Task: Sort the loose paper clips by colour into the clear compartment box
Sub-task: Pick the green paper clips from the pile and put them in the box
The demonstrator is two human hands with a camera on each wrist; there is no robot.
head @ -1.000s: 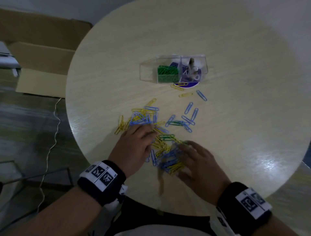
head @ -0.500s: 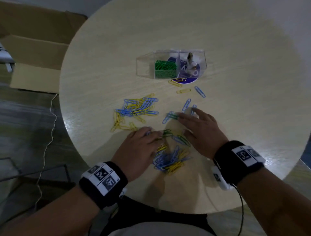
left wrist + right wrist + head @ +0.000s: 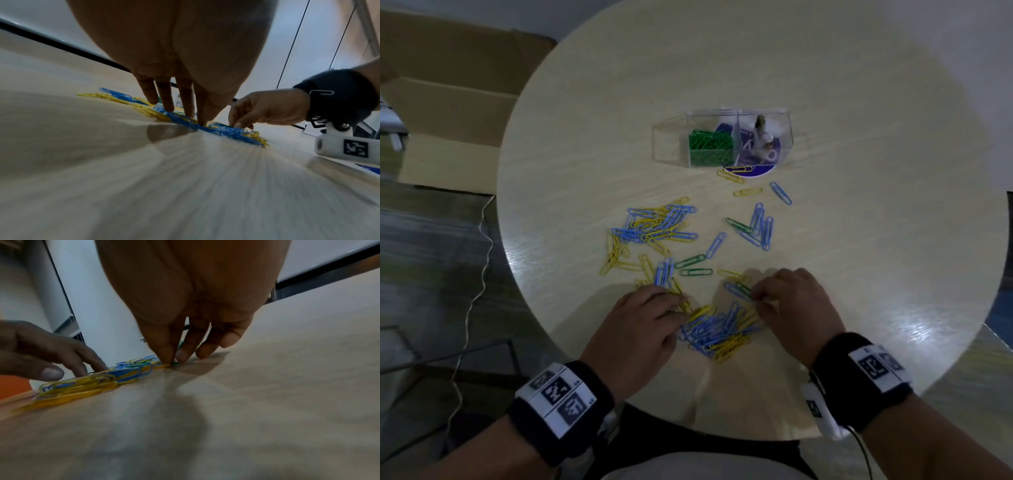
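Note:
The clear compartment box (image 3: 671, 144) stands at the middle of the round table, with green clips (image 3: 710, 147) in its centre compartment. A heap of blue and yellow clips (image 3: 719, 332) lies near the front edge. My left hand (image 3: 674, 305) rests on the heap's left side, its straight fingers (image 3: 185, 112) pressing the clips flat. My right hand (image 3: 755, 296) is at the heap's right edge. There its thumb and forefinger (image 3: 166, 358) pinch a green clip (image 3: 175, 363) against the table. Loose green clips (image 3: 695, 272) lie just beyond the hands.
A second cluster of blue and yellow clips (image 3: 654, 226) lies left of centre, and several scattered clips (image 3: 762, 222) lie nearer the box. A purple disc (image 3: 756, 171) sits under the box. An open cardboard carton (image 3: 448, 102) and a cable (image 3: 479, 257) are on the floor at left.
My right hand drew back from the farther clips to the heap's right edge, and its fingers closed on a green clip. The left hand stayed on the heap.

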